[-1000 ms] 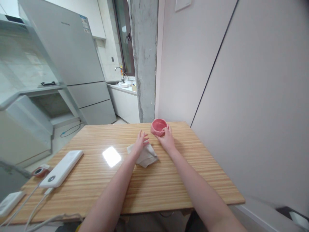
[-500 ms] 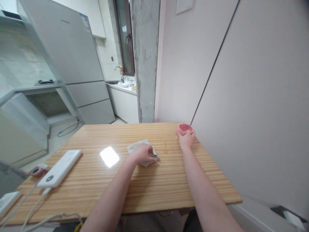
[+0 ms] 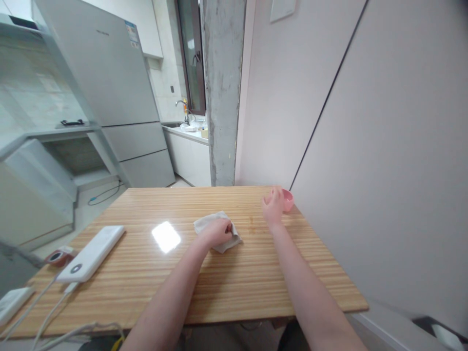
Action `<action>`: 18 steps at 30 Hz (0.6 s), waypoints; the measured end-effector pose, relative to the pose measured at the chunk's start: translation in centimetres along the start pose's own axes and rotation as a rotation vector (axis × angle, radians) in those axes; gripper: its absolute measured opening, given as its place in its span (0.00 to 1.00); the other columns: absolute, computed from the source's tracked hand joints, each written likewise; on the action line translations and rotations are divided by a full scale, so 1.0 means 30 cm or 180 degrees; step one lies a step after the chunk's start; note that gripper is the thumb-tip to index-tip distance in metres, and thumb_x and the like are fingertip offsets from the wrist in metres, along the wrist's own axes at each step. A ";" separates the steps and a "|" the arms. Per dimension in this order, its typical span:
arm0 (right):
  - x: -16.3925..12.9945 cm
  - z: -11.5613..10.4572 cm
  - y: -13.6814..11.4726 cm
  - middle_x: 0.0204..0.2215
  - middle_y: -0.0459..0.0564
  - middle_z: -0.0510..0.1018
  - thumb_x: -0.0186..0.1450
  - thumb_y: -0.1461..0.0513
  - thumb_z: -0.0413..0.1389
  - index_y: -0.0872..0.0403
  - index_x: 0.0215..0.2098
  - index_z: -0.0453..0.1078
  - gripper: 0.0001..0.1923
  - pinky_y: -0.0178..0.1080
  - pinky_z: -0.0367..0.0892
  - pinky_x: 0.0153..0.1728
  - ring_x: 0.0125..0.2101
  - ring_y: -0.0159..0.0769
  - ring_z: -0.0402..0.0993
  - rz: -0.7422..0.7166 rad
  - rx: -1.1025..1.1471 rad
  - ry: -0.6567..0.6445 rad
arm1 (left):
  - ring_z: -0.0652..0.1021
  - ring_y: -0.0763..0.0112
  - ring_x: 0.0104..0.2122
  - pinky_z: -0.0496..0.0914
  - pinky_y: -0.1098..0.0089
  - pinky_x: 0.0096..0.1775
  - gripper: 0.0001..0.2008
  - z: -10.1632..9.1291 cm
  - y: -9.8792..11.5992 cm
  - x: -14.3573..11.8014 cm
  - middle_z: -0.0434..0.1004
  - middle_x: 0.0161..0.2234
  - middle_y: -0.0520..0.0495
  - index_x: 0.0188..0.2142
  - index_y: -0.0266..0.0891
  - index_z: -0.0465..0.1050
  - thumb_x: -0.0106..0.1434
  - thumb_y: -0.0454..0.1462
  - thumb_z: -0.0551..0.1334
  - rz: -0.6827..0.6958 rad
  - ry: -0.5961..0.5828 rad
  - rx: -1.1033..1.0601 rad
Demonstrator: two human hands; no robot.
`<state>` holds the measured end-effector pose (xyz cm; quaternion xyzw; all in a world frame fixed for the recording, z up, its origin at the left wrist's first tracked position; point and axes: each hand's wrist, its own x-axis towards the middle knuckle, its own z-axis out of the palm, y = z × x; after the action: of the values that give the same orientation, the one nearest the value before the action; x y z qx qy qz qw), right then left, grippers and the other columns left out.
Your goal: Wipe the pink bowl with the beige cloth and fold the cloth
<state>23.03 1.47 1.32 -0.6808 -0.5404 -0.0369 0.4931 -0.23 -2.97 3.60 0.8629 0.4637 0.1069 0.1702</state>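
Observation:
A pale grey cloth (image 3: pixel 204 223) lies partly spread on the wood-grain table (image 3: pixel 248 282), a little left of its middle. My left hand (image 3: pixel 220 231) rests on it, closed with curled fingers on the fabric. Near the far right corner stands a small pink bowl (image 3: pixel 288 201), close to the wall. Just left of it is my right hand (image 3: pixel 273 206), slightly blurred, its thumb and fingers apart and nothing held. It overlaps the bowl's left side, so I cannot tell if they touch. A faint stain (image 3: pixel 251 223) marks the wood between my hands.
On the left lie a white power bank (image 3: pixel 91 254) with a cable, a reddish tape roll (image 3: pixel 58 257) and a white power strip (image 3: pixel 14 304). A wall (image 3: pixel 347 185) borders the table's right side. Beyond are a fridge (image 3: pixel 98 68) and a sink counter (image 3: pixel 186 148).
My right hand has let go of the pink bowl's rim and shifted left. The bowl now shows its right side. My left hand stays on the cloth, its fingers slightly more curled.

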 end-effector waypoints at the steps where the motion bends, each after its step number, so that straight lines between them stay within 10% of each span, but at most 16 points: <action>1: -0.015 0.008 -0.033 0.47 0.60 0.73 0.61 0.61 0.50 0.56 0.52 0.64 0.21 0.48 0.63 0.48 0.49 0.46 0.68 -0.0152 0.0247 -0.0508 | 0.74 0.65 0.30 0.61 0.69 0.31 0.04 -0.003 0.003 0.001 0.75 0.29 0.46 0.25 0.42 0.67 0.55 0.35 0.56 -0.0079 0.0127 -0.0068; 4: -0.078 0.045 -0.113 0.30 0.48 0.77 0.58 0.65 0.53 0.55 0.42 0.70 0.13 0.37 0.67 0.35 0.31 0.36 0.72 -0.0234 0.0594 -0.2193 | 0.74 0.64 0.32 0.62 0.68 0.34 0.06 -0.014 0.006 0.010 0.74 0.31 0.45 0.32 0.42 0.65 0.62 0.36 0.51 -0.0495 0.0717 -0.0383; 7: -0.135 0.081 -0.155 0.28 0.47 0.77 0.57 0.64 0.57 0.56 0.37 0.72 0.10 0.35 0.65 0.32 0.29 0.33 0.71 -0.0191 0.0710 -0.2991 | 0.73 0.65 0.32 0.64 0.67 0.36 0.08 -0.019 -0.008 0.024 0.72 0.30 0.47 0.37 0.41 0.62 0.65 0.38 0.47 -0.0750 0.1302 -0.0845; 10: -0.166 0.104 -0.175 0.32 0.49 0.78 0.61 0.57 0.56 0.56 0.39 0.72 0.12 0.35 0.66 0.33 0.31 0.34 0.72 -0.0140 0.1098 -0.3048 | 0.74 0.67 0.33 0.65 0.67 0.38 0.10 -0.008 -0.023 0.032 0.71 0.31 0.48 0.41 0.40 0.61 0.67 0.41 0.46 -0.0612 0.1689 -0.1472; 15: -0.191 0.126 -0.188 0.35 0.48 0.78 0.61 0.57 0.56 0.54 0.43 0.68 0.13 0.36 0.66 0.35 0.34 0.34 0.73 -0.0106 0.1167 -0.2715 | 0.75 0.67 0.36 0.68 0.66 0.42 0.22 0.014 -0.026 0.036 0.74 0.37 0.47 0.52 0.40 0.61 0.58 0.42 0.60 -0.0176 0.1113 -0.1935; 18: -0.189 0.109 -0.179 0.31 0.46 0.76 0.54 0.57 0.62 0.54 0.48 0.66 0.24 0.35 0.65 0.31 0.30 0.33 0.72 0.0066 0.1027 -0.2954 | 0.75 0.66 0.37 0.68 0.65 0.43 0.15 -0.014 -0.052 0.043 0.76 0.37 0.46 0.43 0.38 0.70 0.56 0.37 0.59 -0.0354 0.1367 -0.1832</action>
<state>14.96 -0.54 -0.25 -0.5456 -0.6952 0.3594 0.2997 -0.86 -1.01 3.41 0.7110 0.4860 0.4024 0.3104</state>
